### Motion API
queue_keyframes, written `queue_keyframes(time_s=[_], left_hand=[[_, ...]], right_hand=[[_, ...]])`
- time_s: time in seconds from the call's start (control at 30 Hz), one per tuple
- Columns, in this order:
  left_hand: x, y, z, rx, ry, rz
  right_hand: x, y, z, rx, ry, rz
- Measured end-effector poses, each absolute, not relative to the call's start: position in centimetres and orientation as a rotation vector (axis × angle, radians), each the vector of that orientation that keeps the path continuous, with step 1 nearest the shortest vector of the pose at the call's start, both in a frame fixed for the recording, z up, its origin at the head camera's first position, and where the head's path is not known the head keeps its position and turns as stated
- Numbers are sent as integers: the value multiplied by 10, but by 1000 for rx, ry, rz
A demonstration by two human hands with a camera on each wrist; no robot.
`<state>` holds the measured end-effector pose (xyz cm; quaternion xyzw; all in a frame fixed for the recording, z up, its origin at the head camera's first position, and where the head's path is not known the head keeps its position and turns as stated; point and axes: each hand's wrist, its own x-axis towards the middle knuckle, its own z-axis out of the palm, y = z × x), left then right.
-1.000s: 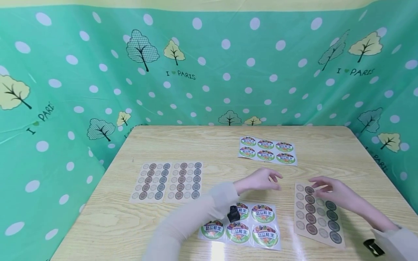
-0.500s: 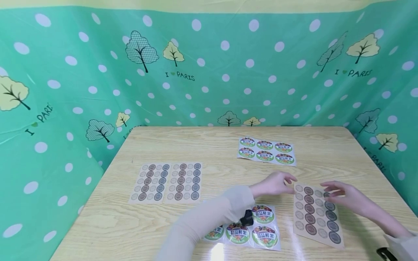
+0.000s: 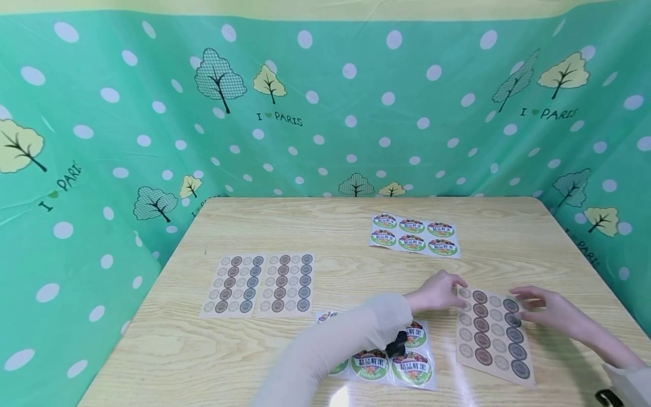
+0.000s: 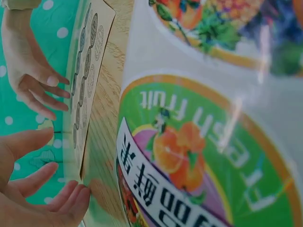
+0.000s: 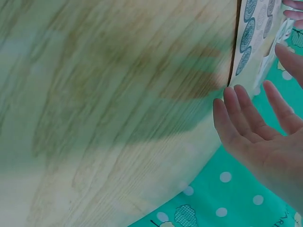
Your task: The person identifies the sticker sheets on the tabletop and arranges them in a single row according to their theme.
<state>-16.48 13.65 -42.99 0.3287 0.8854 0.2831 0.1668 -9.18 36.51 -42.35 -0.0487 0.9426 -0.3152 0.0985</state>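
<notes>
A brown sheet of round stickers (image 3: 495,330) lies on the table at the right, with light, brown and dark grey columns. At its upper left corner is my left hand (image 3: 438,291), fingers loosely bent and apart in the left wrist view. My right hand (image 3: 551,311) is beside the sheet's upper right edge, its fingers (image 5: 246,111) extended close to that edge in the right wrist view. Neither hand visibly grips the sheet. Below my left sleeve, a glossy sheet of fruit labels (image 3: 413,370) is partly covered by the forearm.
Two more brown sticker sheets (image 3: 234,285) lie side by side at the left of the wooden table (image 3: 168,345). Toward the back is another fruit label sheet (image 3: 414,234). A green dotted curtain (image 3: 325,102) hangs behind and along both sides.
My left hand has moved right to the brown sheet's left edge. The right hand has shifted right, from above the sheet to its right edge. The sheets look nearly unmoved.
</notes>
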Motion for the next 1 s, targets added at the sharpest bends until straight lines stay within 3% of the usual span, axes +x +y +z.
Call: queue_keyframes(time_s=[0.53,1.0], left_hand=[[-169,152,-440,793,2640,641],[-172,152,-442,843,2678,565]], right_hand=[[-95,376,-446,-383,2893,-885],[-94,376,-456,-290,2961,-833]])
